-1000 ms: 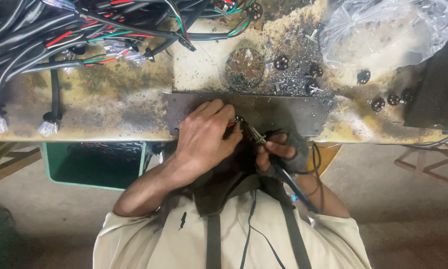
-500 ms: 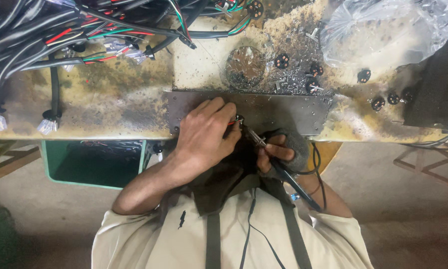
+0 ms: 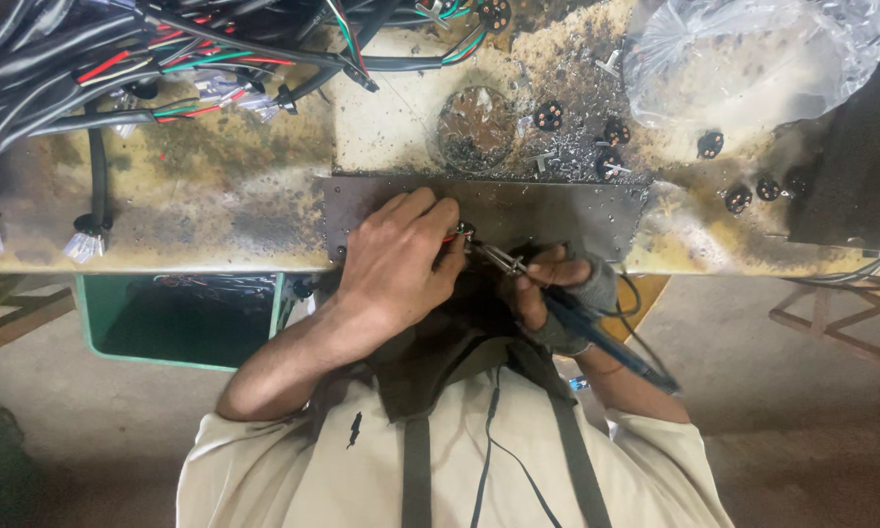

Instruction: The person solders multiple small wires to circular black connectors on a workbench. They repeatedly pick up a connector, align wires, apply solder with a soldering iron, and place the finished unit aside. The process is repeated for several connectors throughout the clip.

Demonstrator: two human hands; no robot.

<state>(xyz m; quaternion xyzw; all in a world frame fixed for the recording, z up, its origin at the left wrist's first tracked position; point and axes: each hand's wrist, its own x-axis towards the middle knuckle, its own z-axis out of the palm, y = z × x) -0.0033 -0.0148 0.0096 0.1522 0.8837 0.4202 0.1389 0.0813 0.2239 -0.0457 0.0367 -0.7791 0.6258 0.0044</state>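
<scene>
Soldering iron (image 3: 577, 323) sits in the right hand (image 3: 557, 293), whose fingers are curled tight round its dark handle, lower right of centre; the metal tip slants up and left to a small connector (image 3: 462, 232). That connector, at the middle of the frame, is pinched between the fingertips of the left hand (image 3: 396, 259), which lies knuckles-up on a dark metal plate (image 3: 557, 210) set at the near edge of the stained workbench (image 3: 185, 196). Several small black round connectors (image 3: 616, 132) lie scattered on the bench above the plate, among bits of solder debris. A bundle of black, red and green wires (image 3: 117, 59) fills the upper left, and a crumpled clear plastic bag (image 3: 753, 59) sits upper right. A green bin (image 3: 180, 318) shows under the bench at left.
</scene>
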